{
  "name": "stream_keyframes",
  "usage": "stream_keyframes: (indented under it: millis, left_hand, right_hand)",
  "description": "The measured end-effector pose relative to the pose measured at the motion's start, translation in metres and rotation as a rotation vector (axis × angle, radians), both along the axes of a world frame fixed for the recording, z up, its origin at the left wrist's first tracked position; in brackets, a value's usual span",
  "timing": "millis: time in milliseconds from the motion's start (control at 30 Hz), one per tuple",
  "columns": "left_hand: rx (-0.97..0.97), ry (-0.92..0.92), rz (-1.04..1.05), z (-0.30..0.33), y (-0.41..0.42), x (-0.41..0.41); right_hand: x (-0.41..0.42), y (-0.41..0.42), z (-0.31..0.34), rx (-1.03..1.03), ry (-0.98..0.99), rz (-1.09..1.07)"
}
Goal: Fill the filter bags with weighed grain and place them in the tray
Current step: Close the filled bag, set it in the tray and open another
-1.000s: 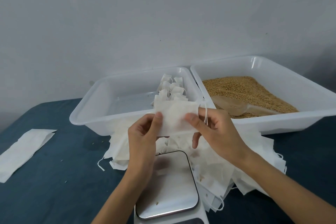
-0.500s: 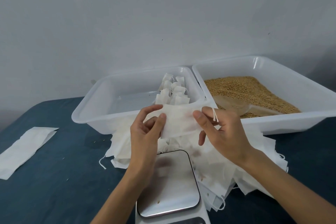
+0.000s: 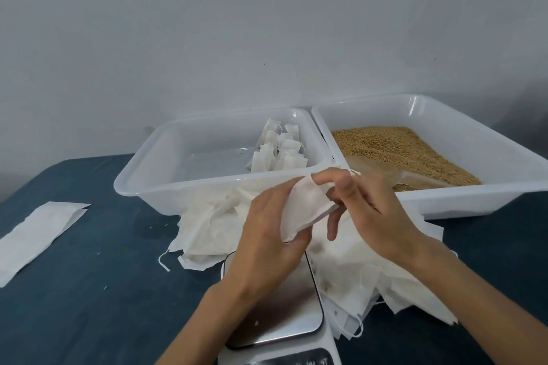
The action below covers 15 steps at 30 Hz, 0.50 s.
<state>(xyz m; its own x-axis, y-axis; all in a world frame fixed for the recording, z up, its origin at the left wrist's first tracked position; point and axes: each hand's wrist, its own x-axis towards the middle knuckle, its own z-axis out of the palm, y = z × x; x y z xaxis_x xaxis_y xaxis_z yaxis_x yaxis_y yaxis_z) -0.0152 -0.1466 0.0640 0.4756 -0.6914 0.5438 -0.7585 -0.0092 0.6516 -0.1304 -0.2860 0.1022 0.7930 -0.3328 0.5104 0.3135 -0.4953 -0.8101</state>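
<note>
An empty white filter bag [image 3: 305, 207] is held above the scale [image 3: 284, 305]. My left hand [image 3: 267, 234] grips its lower side, and my right hand [image 3: 370, 204] pinches its upper edge at the top. Behind them, the left white tray [image 3: 142, 178] holds several filled bags [image 3: 278, 151] in its right part. The right tray [image 3: 504, 187] is filled with brown grain [image 3: 397, 151], and a translucent scoop [image 3: 382, 175] lies in it. A pile of empty bags [image 3: 370, 270] spreads over the blue cloth between trays and scale.
A strip of white paper [image 3: 32, 234] lies on the blue cloth [image 3: 89, 305] at the far left. A few loose grains dot the cloth and the scale's metal plate. A grey wall rises behind the trays.
The bag has turned from lying flat and wide between both hands to slanting. My left hand slid under it, and my right hand moved to its top edge.
</note>
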Motion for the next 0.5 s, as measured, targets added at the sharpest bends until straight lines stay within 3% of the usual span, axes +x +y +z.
stream_keyframes:
  millis: [133,233,300,400,433,500]
  left_hand:
    - [-0.069,0.209,-0.056,0.006,0.003,-0.007]
    - [-0.139,0.426,-0.132,0.009,0.003,-0.01]
    - [-0.169,0.546,-0.184,0.008,0.003,-0.012]
    - [-0.173,0.601,-0.218,0.005,-0.001,-0.013]
    - [-0.17,0.606,-0.218,0.002,-0.002,-0.013]
    - [-0.172,0.614,-0.214,-0.001,-0.004,-0.01]
  right_hand:
    - [-0.012,-0.011,0.022,-0.198,-0.085,0.013]
    - [-0.016,-0.066,0.044,-0.203,-0.112,-0.31]
    - [-0.023,-0.119,0.052,-0.311,0.165,-0.495]
    - [-0.034,-0.18,0.04,-0.576,0.883,-0.476]
    - [-0.037,-0.19,0.032,-0.614,1.0,-0.445]
    - [-0.038,-0.198,0.019,-0.625,1.057,-0.425]
